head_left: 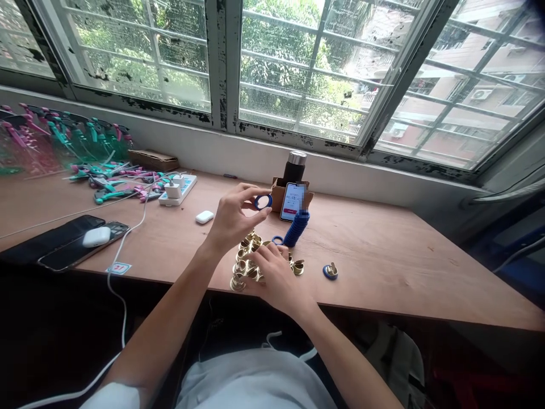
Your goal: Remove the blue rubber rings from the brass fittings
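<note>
My left hand pinches a blue rubber ring between thumb and fingertips, raised above the desk. My right hand lies over a heap of curved brass parts, its fingers covering some of them. What it grips underneath is hidden. Just beyond it, a loose blue ring lies on the wooden desk. A tall stack of blue rings stands tilted to the right of that. Further right, a brass part sits with a blue ring on it.
A phone in a cardboard stand and a dark flask stand behind my hands. To the left are a power strip, earbud cases, phones, cables and pink-and-teal plastic parts. Windows run along the desk's far edge.
</note>
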A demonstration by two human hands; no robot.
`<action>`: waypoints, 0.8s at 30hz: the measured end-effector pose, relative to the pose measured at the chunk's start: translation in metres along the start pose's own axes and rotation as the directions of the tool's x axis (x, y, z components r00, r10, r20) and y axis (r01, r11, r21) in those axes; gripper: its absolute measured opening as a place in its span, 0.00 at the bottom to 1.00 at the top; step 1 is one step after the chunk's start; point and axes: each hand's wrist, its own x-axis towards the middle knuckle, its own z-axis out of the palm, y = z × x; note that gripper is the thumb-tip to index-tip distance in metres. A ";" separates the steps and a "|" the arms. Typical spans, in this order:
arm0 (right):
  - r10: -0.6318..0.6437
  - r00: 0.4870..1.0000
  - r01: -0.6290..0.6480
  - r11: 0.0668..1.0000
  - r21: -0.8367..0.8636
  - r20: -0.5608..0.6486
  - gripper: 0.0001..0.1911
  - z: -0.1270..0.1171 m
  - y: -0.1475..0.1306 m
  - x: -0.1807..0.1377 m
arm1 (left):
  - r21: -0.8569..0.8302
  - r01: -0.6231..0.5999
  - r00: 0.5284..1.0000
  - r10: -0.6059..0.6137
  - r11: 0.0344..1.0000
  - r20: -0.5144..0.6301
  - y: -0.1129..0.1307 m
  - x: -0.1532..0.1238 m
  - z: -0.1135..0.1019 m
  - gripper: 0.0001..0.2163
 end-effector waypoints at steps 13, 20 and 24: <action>0.141 0.938 -0.088 0.981 0.176 -0.317 0.10 -0.055 0.048 -0.004 | -0.110 0.053 0.894 0.002 0.993 0.448 0.000 -0.007 0.013 0.26; 0.107 0.944 -0.032 0.971 0.237 -0.312 0.09 -0.063 0.057 -0.003 | -0.087 0.014 0.878 0.029 0.996 0.478 0.003 -0.008 0.019 0.26; 0.148 0.900 -0.065 0.976 0.208 -0.410 0.08 -0.065 0.070 -0.002 | -0.016 0.014 0.906 -0.006 1.000 0.423 -0.002 -0.008 0.021 0.27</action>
